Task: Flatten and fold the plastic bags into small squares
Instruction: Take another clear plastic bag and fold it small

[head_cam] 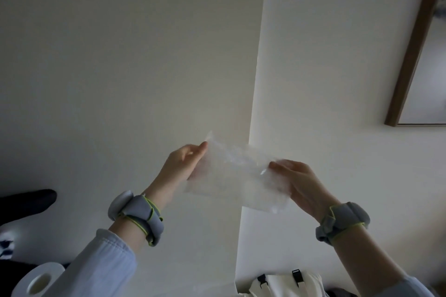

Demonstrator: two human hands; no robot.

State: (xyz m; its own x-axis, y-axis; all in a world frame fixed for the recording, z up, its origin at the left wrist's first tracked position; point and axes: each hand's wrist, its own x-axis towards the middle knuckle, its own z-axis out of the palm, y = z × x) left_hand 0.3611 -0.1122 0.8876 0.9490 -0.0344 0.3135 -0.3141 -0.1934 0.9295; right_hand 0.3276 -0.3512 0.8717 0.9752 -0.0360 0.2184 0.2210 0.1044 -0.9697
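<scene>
A clear, crinkled plastic bag (235, 177) is held up in the air in front of a white wall, stretched between both hands. My left hand (184, 164) pinches the bag's upper left edge between thumb and fingertips. On the opposite side my right hand (298, 182) grips the right edge, its fingers partly seen through the plastic. The bag hangs roughly flat and tilted, lower at its right. Both wrists wear grey bands with yellow-green trim.
A wall corner (251, 128) runs down behind the bag. A brown-framed picture (410, 55) hangs at upper right. A white paper roll (38, 281) sits at lower left, a white bag with black buckles (287, 283) at the bottom, a dark object (26, 201) at left.
</scene>
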